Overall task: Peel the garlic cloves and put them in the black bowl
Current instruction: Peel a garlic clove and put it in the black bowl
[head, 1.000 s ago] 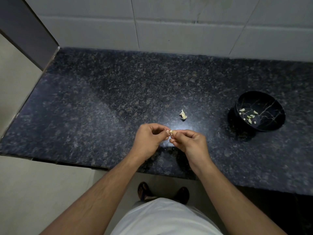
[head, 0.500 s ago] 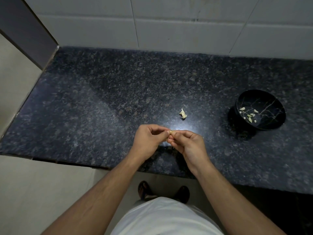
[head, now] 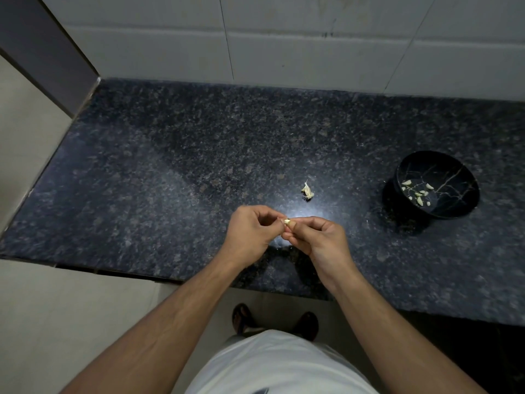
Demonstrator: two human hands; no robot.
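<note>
Pale grey wall tiles (head: pixel 284 38) back a dark speckled granite counter (head: pixel 170 172), seen from above by a person standing at its front edge. Both hands meet over the near middle of the counter: the left hand (head: pixel 250 237) and the right hand (head: pixel 321 240) have curled fingers and together pinch a small pale garlic clove (head: pixel 287 222) between their fingertips, held just above the stone. Beyond the hands, near but apart from them, a little heap of pale garlic skin and cloves (head: pixel 307 191) lies on the counter. Well to the right stands a round black bowl with thin light veining (head: pixel 454 166), tilted toward the camera, with several peeled pale cloves (head: pixel 417 191) lying inside it. Below, a white shirt (head: pixel 278 365) and dark sandals (head: pixel 241 319) show against the light floor.
</note>
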